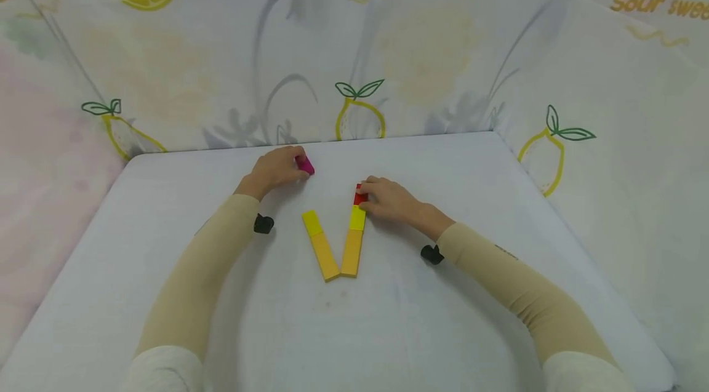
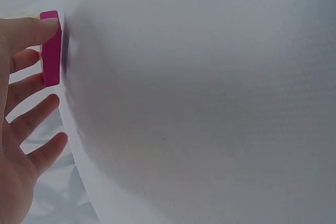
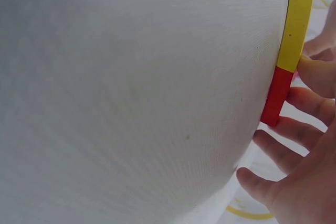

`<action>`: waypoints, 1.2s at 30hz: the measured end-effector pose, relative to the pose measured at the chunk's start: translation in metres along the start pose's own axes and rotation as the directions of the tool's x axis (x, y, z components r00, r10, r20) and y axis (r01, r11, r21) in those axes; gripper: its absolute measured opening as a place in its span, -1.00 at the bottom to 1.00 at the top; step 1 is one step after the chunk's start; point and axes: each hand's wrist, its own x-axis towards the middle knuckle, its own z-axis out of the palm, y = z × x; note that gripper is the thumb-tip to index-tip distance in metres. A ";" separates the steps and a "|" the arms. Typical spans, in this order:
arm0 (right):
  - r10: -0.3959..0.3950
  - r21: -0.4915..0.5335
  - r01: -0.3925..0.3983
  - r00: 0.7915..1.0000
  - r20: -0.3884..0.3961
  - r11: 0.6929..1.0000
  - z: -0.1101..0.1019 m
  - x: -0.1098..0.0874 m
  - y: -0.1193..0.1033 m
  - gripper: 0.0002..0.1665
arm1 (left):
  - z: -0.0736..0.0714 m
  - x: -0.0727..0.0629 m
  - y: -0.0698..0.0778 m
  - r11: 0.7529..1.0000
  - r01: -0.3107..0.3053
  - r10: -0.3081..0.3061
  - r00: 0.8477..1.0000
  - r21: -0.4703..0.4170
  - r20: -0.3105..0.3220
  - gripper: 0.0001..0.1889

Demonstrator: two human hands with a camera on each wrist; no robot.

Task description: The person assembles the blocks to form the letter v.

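Observation:
Near the back of the table, my left hand pinches a magenta block between thumb and fingers. In the left wrist view the block stands edge-on close over the white cloth, the other fingers spread apart. My right hand holds a red block with thumb and fingertips at the far end of the right-hand row. That red block meets a yellow block, which meets an orange block. A second row, a yellow block and an orange block, slants to the left; both rows converge at the near end like a V.
A white cloth covers the table. Behind it hangs a pale curtain printed with lemons and lettering. Dark wrist-camera pieces sit below the left wrist and the right wrist.

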 end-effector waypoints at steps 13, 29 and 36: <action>-0.002 0.016 0.002 1.000 -0.001 1.000 -0.003 -0.001 -0.002 -0.59 | 0.000 -0.016 -0.004 0.997 -0.020 0.017 0.999 -0.071 -0.040 -0.71; -0.006 0.015 0.006 1.000 -0.016 1.000 0.000 -0.001 -0.004 -0.59 | 0.000 -0.046 -0.003 0.990 0.011 -0.017 0.999 -0.138 -0.042 -0.67; -0.002 0.021 0.002 1.000 -0.014 1.000 -0.001 -0.001 -0.007 -0.57 | 0.003 -0.058 0.000 0.988 -0.005 0.001 1.000 -0.154 -0.030 -0.69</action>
